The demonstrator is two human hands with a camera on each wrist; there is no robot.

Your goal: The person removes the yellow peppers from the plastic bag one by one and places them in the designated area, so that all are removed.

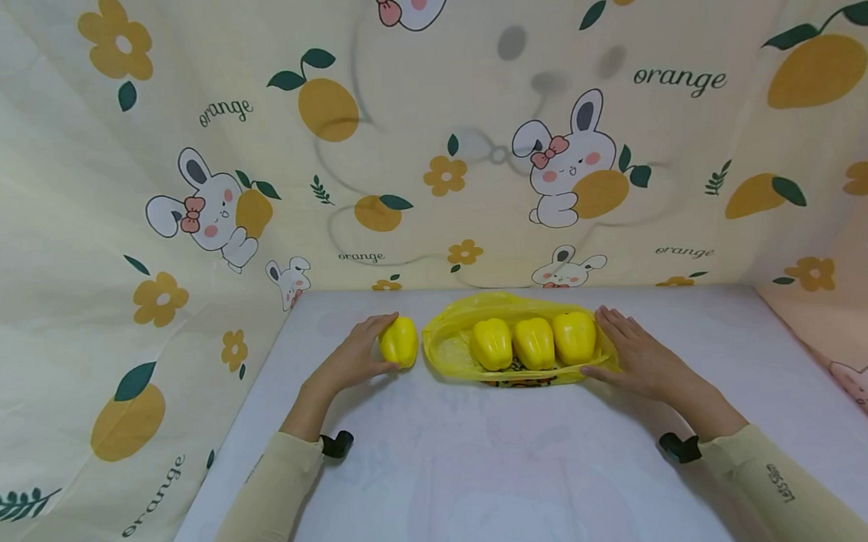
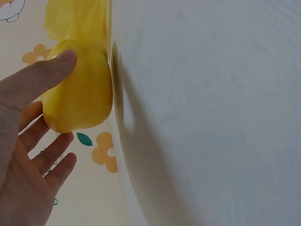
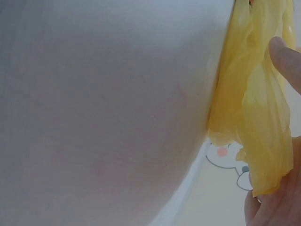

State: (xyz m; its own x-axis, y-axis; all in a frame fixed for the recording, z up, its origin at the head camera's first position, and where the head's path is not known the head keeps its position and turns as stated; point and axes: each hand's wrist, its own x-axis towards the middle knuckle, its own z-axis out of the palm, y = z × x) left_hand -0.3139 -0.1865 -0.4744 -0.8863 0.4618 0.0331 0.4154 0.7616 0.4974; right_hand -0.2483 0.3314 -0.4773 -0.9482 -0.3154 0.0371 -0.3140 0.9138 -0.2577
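A yellow bell pepper (image 1: 399, 342) stands on the white table, held between the thumb and fingers of my left hand (image 1: 354, 355). In the left wrist view the thumb lies across the bell pepper (image 2: 84, 92), and two fingers stretch out below it. Just right of it lies a yellow plastic bag (image 1: 447, 357), its mouth spread wide toward the left. Three more yellow bell peppers (image 1: 534, 344) sit in a row inside the bag. At the bag's right end my right hand (image 1: 641, 361) rests with straight fingers, its thumb touching the plastic bag (image 3: 263, 108).
A white-covered table (image 1: 484, 476) stretches toward me. Behind it and along both sides hangs a cream cloth (image 1: 428, 88) printed with rabbits, oranges and flowers. Dark wrist mounts (image 1: 337, 444) sit at both sleeves.
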